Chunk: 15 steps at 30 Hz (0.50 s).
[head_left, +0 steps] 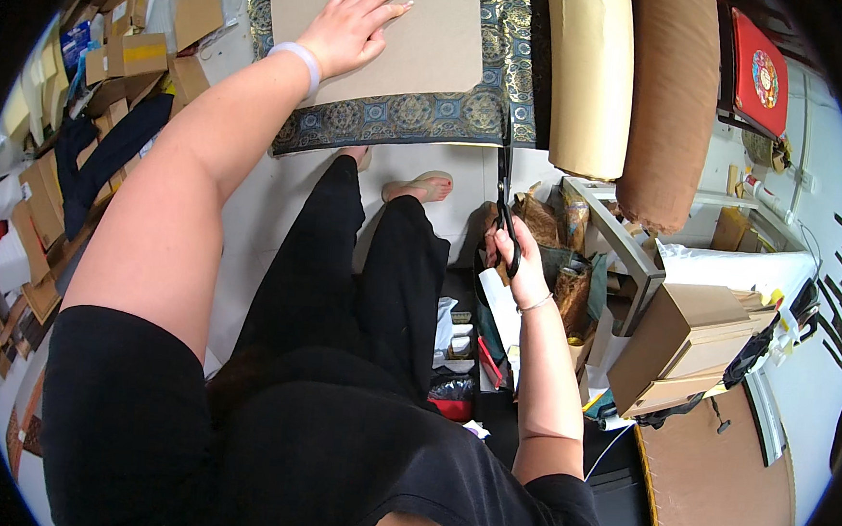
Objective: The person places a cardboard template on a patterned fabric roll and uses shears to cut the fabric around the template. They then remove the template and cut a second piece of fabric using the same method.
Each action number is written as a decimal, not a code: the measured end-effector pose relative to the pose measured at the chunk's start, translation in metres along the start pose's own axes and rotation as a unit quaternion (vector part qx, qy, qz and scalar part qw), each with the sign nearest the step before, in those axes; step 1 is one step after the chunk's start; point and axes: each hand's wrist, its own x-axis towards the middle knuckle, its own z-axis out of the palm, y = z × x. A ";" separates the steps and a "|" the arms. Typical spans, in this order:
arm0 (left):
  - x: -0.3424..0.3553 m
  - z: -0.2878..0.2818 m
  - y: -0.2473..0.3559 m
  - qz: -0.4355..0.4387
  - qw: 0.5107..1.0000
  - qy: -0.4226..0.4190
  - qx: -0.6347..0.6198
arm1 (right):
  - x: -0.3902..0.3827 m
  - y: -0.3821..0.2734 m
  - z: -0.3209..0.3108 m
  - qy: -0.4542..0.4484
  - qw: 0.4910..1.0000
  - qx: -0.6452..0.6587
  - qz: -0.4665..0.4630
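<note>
My left hand point(350, 29) lies flat with its fingers stretched out on a beige-grey board point(429, 47). Beneath the board is a dark blue and gold patterned fabric point(401, 117), which shows as a border around it. My right hand point(522, 260) grips the handles of black scissors point(504, 191). Their blades point away from me and meet the near edge of the fabric, right of the board's corner. A strip of the same fabric point(523, 86) lies to the right of the blades. How far apart the blades are is hard to make out.
A cream roll point(591, 81) and a brown roll point(670, 105) lie right of the fabric, overhanging the near edge. Below them stand a metal frame point(642, 267) and cardboard pieces point(686, 347). Cardboard boxes point(135, 57) crowd the left. A red box point(760, 76) sits far right.
</note>
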 end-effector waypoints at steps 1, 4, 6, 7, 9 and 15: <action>0.000 -0.001 -0.001 0.005 1.000 0.000 0.002 | 0.000 0.000 0.001 0.002 1.000 0.002 0.001; 0.002 -0.003 -0.001 0.018 1.000 0.004 0.005 | -0.001 0.000 0.003 0.008 1.000 0.000 0.005; 0.003 -0.003 0.000 0.020 1.000 0.013 0.007 | -0.001 -0.001 0.004 0.014 1.000 -0.007 0.005; 0.003 -0.003 0.001 0.018 1.000 0.009 0.007 | -0.001 -0.001 0.004 0.018 1.000 -0.011 0.002; 0.004 -0.004 0.000 0.013 1.000 0.001 0.009 | -0.002 -0.003 0.005 0.034 0.999 0.003 0.005; 0.004 -0.003 0.002 0.011 1.000 0.025 -0.010 | -0.003 -0.010 0.001 0.053 0.998 0.008 0.019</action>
